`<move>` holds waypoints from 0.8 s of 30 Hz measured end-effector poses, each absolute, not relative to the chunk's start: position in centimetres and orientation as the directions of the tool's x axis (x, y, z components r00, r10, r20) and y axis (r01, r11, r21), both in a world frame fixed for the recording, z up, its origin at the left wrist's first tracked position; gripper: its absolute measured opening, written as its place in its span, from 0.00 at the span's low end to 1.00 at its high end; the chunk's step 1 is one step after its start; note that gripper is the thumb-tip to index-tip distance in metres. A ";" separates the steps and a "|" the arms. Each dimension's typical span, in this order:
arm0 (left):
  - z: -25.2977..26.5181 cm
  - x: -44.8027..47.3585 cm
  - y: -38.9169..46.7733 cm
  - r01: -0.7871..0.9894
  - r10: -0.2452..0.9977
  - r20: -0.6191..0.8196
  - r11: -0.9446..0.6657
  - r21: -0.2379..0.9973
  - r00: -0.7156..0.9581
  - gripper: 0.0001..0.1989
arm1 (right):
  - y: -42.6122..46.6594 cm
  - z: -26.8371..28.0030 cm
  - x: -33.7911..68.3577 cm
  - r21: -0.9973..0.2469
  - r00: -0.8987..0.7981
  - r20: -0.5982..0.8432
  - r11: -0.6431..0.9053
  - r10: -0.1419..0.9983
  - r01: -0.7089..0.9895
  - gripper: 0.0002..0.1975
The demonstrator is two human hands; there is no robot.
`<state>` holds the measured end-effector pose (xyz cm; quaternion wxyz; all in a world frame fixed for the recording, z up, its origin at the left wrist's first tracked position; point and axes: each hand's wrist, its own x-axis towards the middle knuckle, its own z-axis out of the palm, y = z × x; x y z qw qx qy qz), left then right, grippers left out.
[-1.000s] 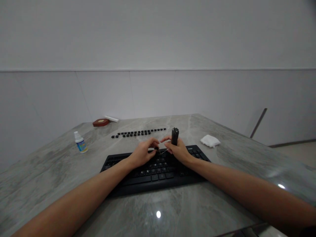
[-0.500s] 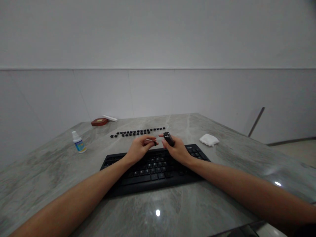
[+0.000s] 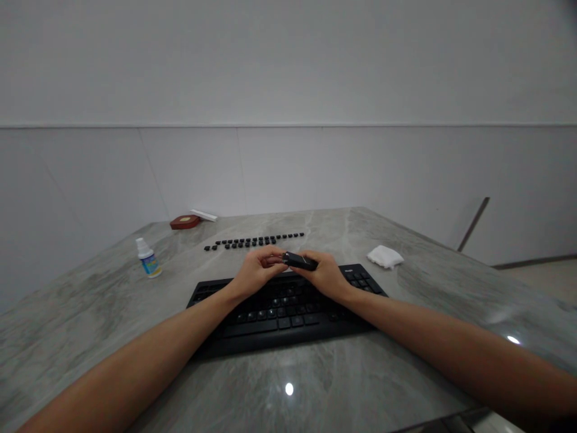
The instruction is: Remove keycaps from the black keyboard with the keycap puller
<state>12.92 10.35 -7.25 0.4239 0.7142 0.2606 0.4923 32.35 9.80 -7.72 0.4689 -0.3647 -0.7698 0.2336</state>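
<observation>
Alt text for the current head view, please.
A person's right hand holds a dark tool close to the left hand, above a black keyboard. Beyond lie rows of small black keycaps; a bottle stands at left, a white bundle lies at right.

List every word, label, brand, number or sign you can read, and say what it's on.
No text can be read with certainty.
Keyboard: pale logo at its far right, too small and blurred.
Its keys: any legends are too small.
Loose black keys: any legends are too small.
White bottle: blue-and-yellow label, too blurred.
Reddish-brown box: pale patch on top, no readable marking.
</observation>
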 end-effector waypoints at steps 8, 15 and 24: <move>-7.8 12.8 10.7 0.120 0.790 0.497 -0.567 0.815 0.359 0.09 | 10.1 -7.7 32.3 -0.755 -0.305 0.517 0.594 0.800 0.278 0.11; -7.7 12.6 10.7 0.214 0.764 0.535 -0.626 0.750 0.360 0.09 | 10.2 -7.7 32.6 -0.733 -0.302 0.513 0.593 0.804 0.333 0.15; -7.1 13.0 9.7 0.409 0.651 0.624 -0.759 0.507 0.432 0.05 | 10.7 -8.0 32.4 -0.836 -0.285 0.412 0.483 0.866 0.259 0.15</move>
